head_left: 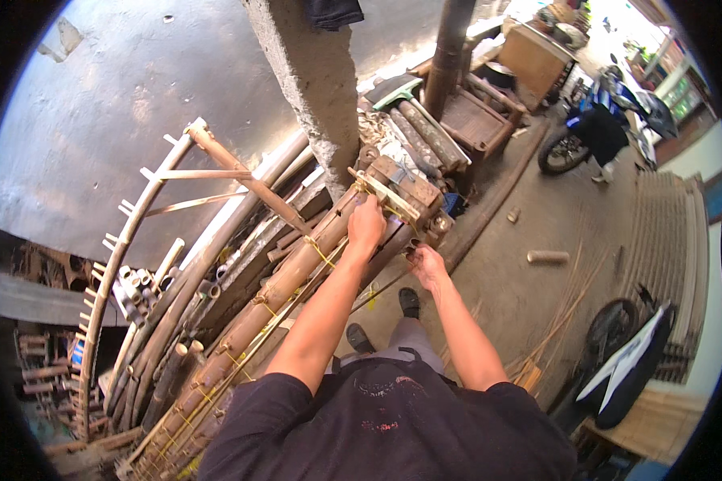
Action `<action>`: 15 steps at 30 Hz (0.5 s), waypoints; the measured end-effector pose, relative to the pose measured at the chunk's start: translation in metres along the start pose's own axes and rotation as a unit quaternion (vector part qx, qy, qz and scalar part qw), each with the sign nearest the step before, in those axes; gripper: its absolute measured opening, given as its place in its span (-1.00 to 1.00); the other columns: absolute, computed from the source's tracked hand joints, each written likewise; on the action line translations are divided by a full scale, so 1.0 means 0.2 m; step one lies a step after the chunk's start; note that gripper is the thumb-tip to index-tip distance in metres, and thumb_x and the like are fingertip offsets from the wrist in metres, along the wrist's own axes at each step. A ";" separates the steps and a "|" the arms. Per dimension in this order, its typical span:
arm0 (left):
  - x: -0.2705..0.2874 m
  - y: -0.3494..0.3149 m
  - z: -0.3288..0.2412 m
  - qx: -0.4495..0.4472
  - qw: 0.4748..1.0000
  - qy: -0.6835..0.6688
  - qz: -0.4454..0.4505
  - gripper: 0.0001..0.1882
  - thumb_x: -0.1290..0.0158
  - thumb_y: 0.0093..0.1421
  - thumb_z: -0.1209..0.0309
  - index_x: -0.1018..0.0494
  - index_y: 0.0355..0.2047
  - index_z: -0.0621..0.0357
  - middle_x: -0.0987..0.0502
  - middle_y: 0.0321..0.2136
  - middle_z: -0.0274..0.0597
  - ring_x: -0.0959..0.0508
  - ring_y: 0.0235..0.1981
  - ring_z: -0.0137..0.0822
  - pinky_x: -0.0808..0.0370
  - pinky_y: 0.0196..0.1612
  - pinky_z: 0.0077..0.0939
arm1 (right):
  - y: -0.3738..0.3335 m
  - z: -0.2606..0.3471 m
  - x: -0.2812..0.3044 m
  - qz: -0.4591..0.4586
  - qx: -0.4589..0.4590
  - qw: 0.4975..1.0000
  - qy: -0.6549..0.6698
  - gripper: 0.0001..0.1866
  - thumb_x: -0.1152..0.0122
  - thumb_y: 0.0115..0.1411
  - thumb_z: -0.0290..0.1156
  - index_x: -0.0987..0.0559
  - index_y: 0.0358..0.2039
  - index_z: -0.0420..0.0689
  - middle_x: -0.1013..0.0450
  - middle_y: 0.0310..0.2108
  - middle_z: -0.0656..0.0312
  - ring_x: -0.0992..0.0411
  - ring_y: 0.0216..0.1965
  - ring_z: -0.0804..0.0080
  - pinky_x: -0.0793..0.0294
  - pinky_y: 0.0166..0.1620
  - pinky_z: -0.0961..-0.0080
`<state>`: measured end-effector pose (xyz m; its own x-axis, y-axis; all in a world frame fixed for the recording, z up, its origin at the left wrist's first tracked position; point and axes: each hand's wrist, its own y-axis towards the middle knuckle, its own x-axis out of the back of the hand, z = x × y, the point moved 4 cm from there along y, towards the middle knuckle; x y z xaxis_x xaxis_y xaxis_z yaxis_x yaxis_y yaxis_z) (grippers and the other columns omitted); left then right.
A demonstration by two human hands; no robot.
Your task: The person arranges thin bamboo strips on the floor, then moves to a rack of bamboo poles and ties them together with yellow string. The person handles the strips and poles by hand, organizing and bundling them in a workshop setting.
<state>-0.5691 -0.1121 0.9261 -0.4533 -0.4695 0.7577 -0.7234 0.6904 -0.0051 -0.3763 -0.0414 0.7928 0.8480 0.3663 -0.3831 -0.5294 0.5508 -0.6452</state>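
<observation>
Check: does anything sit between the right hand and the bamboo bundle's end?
Nothing visible does. The right hand is just below the bundle's end, with only open air between. The left hand already rests on the bundle.

packages: none | labels: none | signs: none | screens: none

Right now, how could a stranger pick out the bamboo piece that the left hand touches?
Find the grey concrete pillar. A long bamboo frame leans at its foot; the left hand rests on its upper end. Unlike the loose poles beside it, its thick brown canes are lashed together with thin yellow ties.
</observation>
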 end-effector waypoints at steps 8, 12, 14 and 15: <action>-0.06 -0.06 -0.03 0.057 0.990 0.103 -0.081 -0.87 -0.04 0.24 0.45 -0.46 -0.21 0.13 -0.62 -0.34 0.09 -0.58 -0.19 0.12 -0.30 -0.09 0.09 | -0.28 0.33 -0.23 -0.002 -0.119 0.902 0.416 -0.75 -0.03 0.37 -0.26 -0.47 -0.08 -0.14 -0.40 -0.11 0.09 -0.36 -0.06 0.28 -0.36 0.12 0.28; -0.11 -0.07 -0.09 0.098 0.981 0.108 -0.128 -0.83 -0.15 0.22 0.37 -0.48 -0.20 0.09 -0.62 -0.32 -0.06 -0.55 -0.14 -0.01 -0.22 -0.05 0.01 | -0.50 0.65 -0.27 0.016 0.248 0.962 0.114 -0.80 0.08 0.43 -0.31 -0.45 -0.19 -0.16 -0.38 -0.21 0.16 -0.35 -0.15 0.31 -0.37 0.04 0.34; -0.11 -0.07 -0.09 0.103 0.975 0.123 -0.154 -0.84 -0.17 0.21 0.34 -0.48 -0.24 0.07 -0.62 -0.34 -0.09 -0.56 -0.16 -0.04 -0.21 -0.08 -0.02 | -0.61 0.74 -0.46 0.193 0.385 0.901 0.051 -0.78 0.17 0.46 -0.35 -0.41 -0.28 -0.15 -0.43 -0.18 0.13 -0.40 -0.15 0.30 -0.39 -0.01 0.35; -0.13 -0.09 -0.04 0.095 0.974 0.145 -0.147 -0.82 -0.17 0.22 0.31 -0.49 -0.22 0.06 -0.61 -0.34 -0.09 -0.56 -0.17 -0.04 -0.22 -0.08 -0.01 | -0.68 0.75 -0.62 0.295 0.354 0.886 0.052 -0.77 0.12 0.43 -0.33 -0.44 -0.30 -0.17 -0.45 -0.23 0.08 -0.42 -0.20 0.22 -0.42 -0.05 0.31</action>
<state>-0.5403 -0.1070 0.9126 -0.0664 -0.4367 0.8971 -0.8954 0.4227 0.1395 -0.4135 -0.0487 1.0270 0.3969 0.6963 -0.5981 -0.7328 0.6327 0.2503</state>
